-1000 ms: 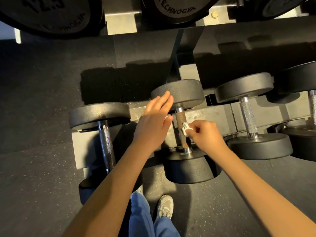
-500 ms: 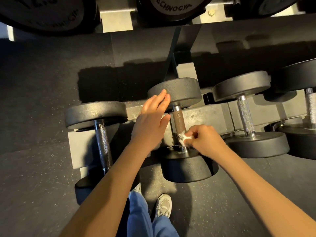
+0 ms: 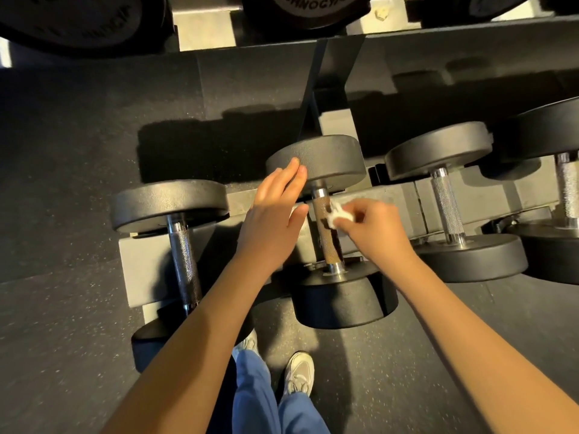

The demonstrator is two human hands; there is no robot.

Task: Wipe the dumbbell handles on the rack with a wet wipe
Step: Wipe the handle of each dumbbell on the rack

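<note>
Fingers point(image 3: 352, 227) of the right hand point(image 3: 374, 234) pinch the wet wipe point(image 3: 341, 216) against the middle dumbbell's rusty handle point(image 3: 328, 245) on the rack point(image 3: 147, 264); straight fingers of the left hand point(image 3: 272, 220) touch its far head point(image 3: 332, 156); rough knurling may shred the wipe.

Left hand point(image 3: 272, 220): fingers straight, tips rested on the far head of the dumbbell point(image 3: 316, 158).
Right hand point(image 3: 369, 227): pinched the wipe point(image 3: 340, 216) against the handle point(image 3: 327, 233).
</note>
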